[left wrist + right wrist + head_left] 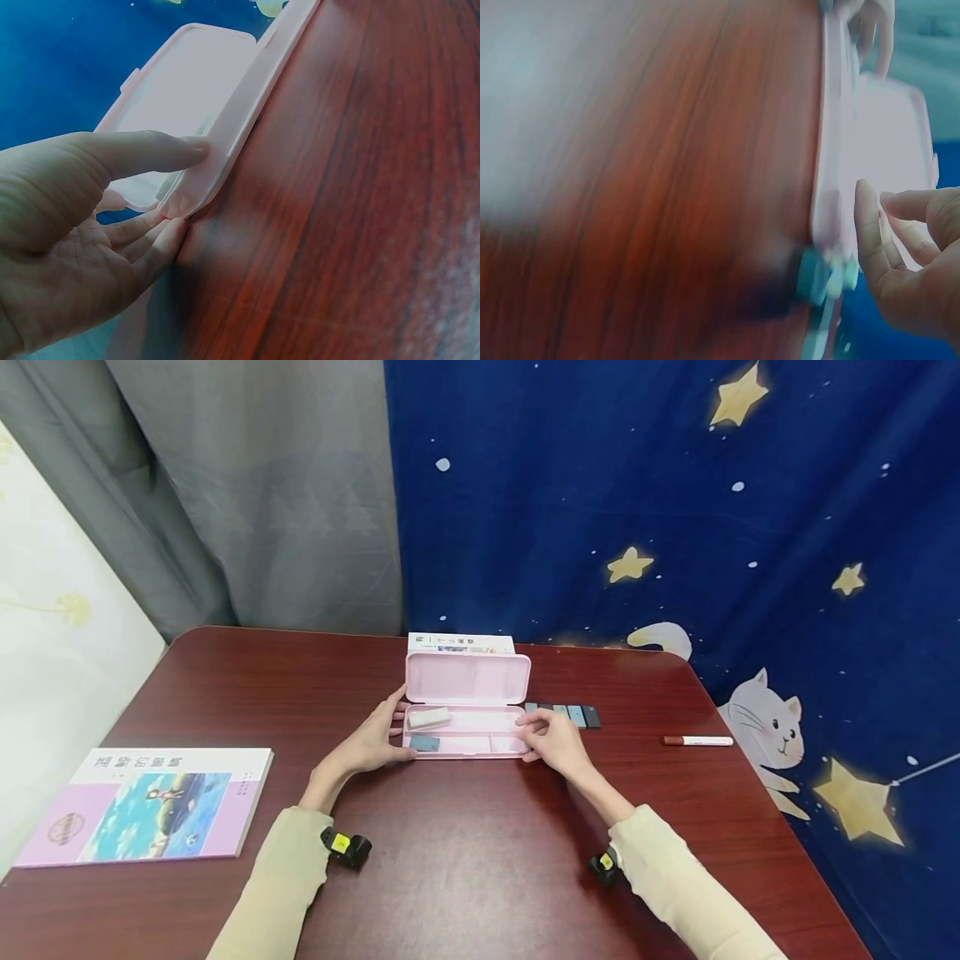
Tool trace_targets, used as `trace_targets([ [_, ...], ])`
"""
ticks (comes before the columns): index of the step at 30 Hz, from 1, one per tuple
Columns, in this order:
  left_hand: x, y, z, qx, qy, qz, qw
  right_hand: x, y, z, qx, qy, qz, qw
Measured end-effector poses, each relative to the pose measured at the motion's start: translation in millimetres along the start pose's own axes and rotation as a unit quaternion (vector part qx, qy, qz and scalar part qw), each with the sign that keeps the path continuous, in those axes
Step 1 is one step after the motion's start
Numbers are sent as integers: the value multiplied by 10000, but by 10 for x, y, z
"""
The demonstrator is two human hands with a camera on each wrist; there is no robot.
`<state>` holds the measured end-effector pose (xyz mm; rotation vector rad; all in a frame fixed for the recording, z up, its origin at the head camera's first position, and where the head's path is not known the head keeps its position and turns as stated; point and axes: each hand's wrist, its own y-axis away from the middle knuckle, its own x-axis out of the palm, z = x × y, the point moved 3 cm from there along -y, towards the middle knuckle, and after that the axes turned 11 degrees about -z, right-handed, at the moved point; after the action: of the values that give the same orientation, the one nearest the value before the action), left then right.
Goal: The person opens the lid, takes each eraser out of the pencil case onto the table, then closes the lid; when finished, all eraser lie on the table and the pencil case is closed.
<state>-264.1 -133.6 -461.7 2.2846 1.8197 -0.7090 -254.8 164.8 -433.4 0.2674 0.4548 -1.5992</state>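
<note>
A pink pencil case point(465, 754) lies with its lid point(468, 679) raised toward the back. Inside on the left are a white block point(429, 718), eraser-like, and a small blue-grey block point(424, 743). My left hand point(82, 225) grips the case's left end, thumb on its front wall and fingers around the end. My right hand point(553, 742) hovers at the case's right end. In the right wrist view its thumb and fingertips come close together, with nothing visible between them. Several grey and blue blocks point(577, 716) sit in a row behind that hand, partly hidden.
Behind the lid stands a white box point(461, 642) with printing. A book point(150, 810) with a pink and blue cover lies at the left. A red-and-white marker point(697, 741) rests near the table's right edge. Curtains point(525, 485) hang behind the table.
</note>
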Motion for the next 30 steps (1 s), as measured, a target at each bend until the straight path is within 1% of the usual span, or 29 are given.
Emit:
trace_targets([
  [4, 7, -7, -6, -18, 13, -29, 10000, 183, 18, 156, -67, -49, 160, 9998],
  [7, 11, -6, -11, -29, 24, -21, 10000, 307, 12, 241, -170, 87, 235, 9995],
  [9, 12, -3, -13, -38, 37, -7, 10000, 384, -2, 281, -297, 206, 287, 9989],
  [12, 9, 2, -21, -27, 42, -1, 10000, 509, -32, 326, -428, 210, 412, 9980],
  [17, 5, 0, -29, -11, 32, -3, 10000, 744, -75, 404, -434, 59, 678, 9967],
  [19, 4, -3, -24, -16, 39, -8, 10000, 836, -97, 437, -558, 250, 771, 9951],
  [23, 3, -3, -22, -11, 80, -9, 10000, 995, -138, 504, -990, 859, 879, 9875],
  [25, 6, -2, -22, -9, 80, 7, 10000, 1063, -151, 535, -1253, 1158, 922, 9810],
  [27, 8, -1, -24, -29, 67, 20, 10000, 1123, -155, 555, -1444, 1321, 981, 9757],
  [30, 1, 4, -16, -11, 30, 11, 10000, 1201, -144, 593, -1745, 1642, 1075, 9649],
])
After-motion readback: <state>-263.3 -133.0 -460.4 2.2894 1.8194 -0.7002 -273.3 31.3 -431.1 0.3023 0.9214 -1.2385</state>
